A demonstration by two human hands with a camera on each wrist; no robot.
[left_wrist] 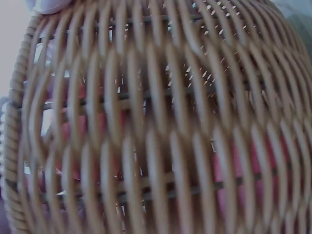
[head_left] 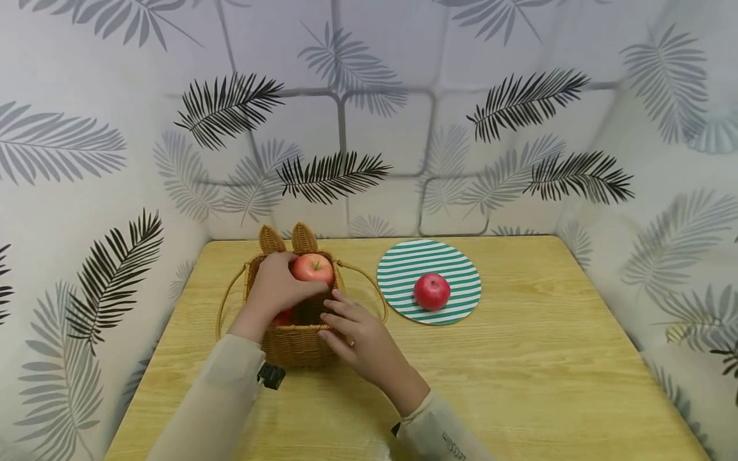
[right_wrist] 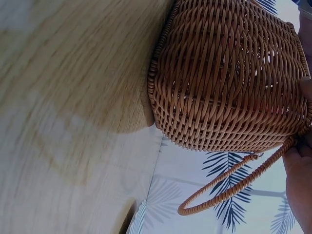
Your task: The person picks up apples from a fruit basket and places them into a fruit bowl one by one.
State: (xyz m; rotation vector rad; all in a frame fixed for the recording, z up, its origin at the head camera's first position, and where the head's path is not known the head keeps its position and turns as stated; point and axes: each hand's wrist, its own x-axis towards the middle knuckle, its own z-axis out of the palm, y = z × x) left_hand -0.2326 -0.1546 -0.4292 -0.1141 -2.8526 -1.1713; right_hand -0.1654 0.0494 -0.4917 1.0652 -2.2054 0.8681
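Observation:
A brown wicker basket (head_left: 300, 349) with two ear shapes stands on the left of the table. My left hand (head_left: 273, 285) reaches over its opening, thumb and fingers around a red apple (head_left: 313, 267) near the back rim. Under that hand, another bit of red fruit (head_left: 282, 317) shows inside. My right hand (head_left: 360, 333) holds the basket's front right corner, its fingers over the rim. In the left wrist view the basket's weave (left_wrist: 161, 107) fills the picture, with red patches behind it. From the right wrist, the basket side (right_wrist: 229, 78) shows beside the fingers (right_wrist: 298, 180).
Right of the basket lies a green-and-white striped round mat (head_left: 398, 269) bearing one red apple (head_left: 432, 292). A looped wicker handle (head_left: 377, 291) sticks out toward the mat. Leaf-patterned cloth (head_left: 392, 128) surrounds the wooden table (head_left: 536, 358) at the back and sides.

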